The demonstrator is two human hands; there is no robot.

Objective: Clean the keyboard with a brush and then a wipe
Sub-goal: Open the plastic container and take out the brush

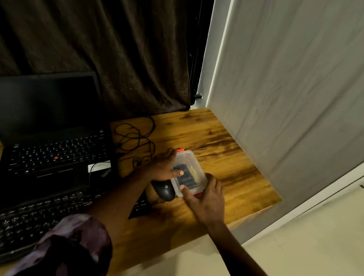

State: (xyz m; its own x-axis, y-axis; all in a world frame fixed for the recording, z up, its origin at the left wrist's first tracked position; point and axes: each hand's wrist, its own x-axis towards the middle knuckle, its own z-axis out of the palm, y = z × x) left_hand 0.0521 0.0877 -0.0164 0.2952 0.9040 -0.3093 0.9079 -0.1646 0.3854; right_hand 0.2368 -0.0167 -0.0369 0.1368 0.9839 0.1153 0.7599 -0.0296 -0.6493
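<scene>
A clear plastic box with red clips and a dark packet inside sits on the wooden desk, right of the keyboard. My left hand grips the box's left side, thumb pressed on the lid. My right hand holds its near right corner, thumb on the near edge by a red clip. The black external keyboard lies along the desk's front, partly under my left arm. No brush or wipe can be seen outside the box.
An open black laptop stands behind the keyboard. A black mouse lies just left of the box, its cable looped behind. The desk's right edge is close to the box, beside a grey curtain.
</scene>
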